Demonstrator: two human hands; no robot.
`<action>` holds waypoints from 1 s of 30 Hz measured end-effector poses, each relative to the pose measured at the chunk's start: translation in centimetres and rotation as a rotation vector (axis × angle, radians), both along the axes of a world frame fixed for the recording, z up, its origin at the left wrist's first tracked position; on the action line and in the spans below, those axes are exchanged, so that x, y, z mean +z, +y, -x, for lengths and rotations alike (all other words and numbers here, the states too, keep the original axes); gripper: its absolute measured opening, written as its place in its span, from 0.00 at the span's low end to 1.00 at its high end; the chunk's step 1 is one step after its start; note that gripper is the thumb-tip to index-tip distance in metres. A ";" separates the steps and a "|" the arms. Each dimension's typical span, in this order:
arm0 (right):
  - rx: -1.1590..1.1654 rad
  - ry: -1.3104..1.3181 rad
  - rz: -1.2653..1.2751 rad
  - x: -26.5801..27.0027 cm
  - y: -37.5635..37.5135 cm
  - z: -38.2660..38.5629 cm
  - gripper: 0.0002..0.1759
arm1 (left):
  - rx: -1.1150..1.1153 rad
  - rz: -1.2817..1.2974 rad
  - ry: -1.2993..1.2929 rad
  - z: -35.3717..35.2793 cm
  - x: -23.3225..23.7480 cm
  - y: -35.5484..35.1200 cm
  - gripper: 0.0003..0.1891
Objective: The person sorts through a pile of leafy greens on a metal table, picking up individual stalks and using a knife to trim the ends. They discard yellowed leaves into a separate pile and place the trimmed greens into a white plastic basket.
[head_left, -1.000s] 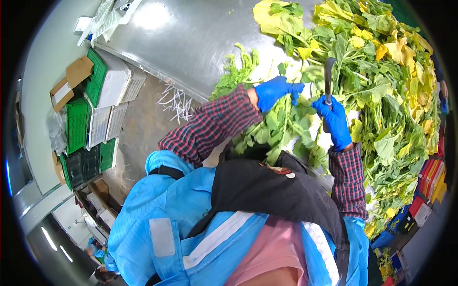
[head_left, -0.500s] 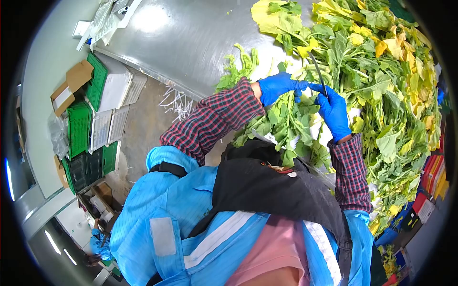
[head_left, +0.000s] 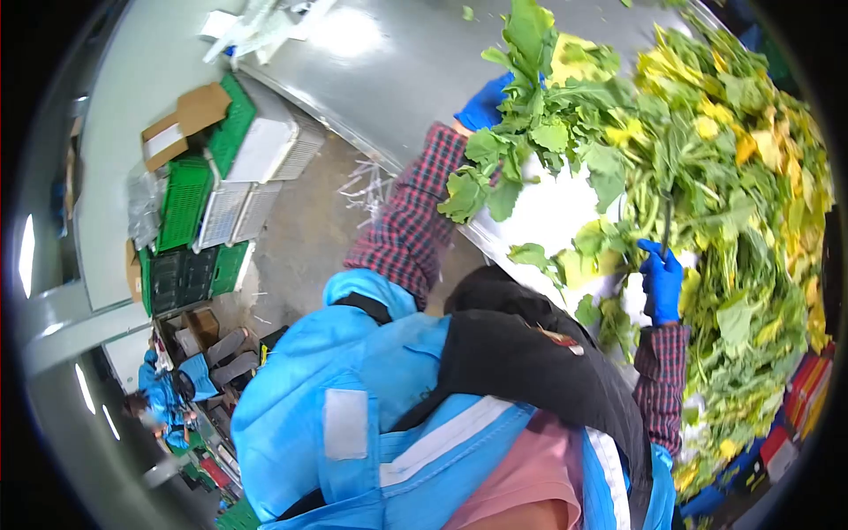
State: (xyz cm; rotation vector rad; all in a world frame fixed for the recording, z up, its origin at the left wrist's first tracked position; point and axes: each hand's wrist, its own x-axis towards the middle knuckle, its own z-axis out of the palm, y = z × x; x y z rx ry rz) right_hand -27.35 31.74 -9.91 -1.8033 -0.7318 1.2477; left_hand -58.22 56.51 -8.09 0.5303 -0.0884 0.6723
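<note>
Blue left grip point(head_left: 485, 103) holds lobed leaves point(head_left: 549, 134); right grip point(head_left: 662, 281), dark blade point(head_left: 668, 215).

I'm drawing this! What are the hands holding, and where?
The right hand holds a thin dark tool by its near end. The left hand holds leafy greens, but leaves hide exactly where.

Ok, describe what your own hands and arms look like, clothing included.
The left hand and right hand wear bright blue gloves, the left partly hidden. The forearms have red-and-dark checked sleeves. Higher up, a lighter blue outer garment covers the arms.
</note>
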 end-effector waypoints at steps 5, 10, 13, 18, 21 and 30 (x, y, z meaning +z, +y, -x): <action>0.024 0.133 -0.093 1.2 2.7 1.6 0.12 | 0.398 -0.090 0.365 2.7 -6.3 2.0 0.24; 0.072 0.214 -0.086 1.3 4.2 2.9 0.11 | 0.378 0.231 0.334 4.4 -5.6 1.1 0.21; 0.074 0.231 -0.099 2.9 5.4 4.4 0.11 | 0.383 0.288 0.321 4.1 -5.6 0.9 0.19; 0.112 0.263 -0.240 8.3 7.7 7.5 0.12 | 0.363 0.362 0.313 4.2 -5.7 0.8 0.18; 0.209 0.196 -0.428 13.0 9.1 10.7 0.12 | 0.391 0.420 0.245 2.5 -4.1 -0.1 0.18; 0.308 0.209 -0.429 6.8 14.3 13.3 0.13 | 0.298 0.333 0.372 0.3 -7.3 0.2 0.23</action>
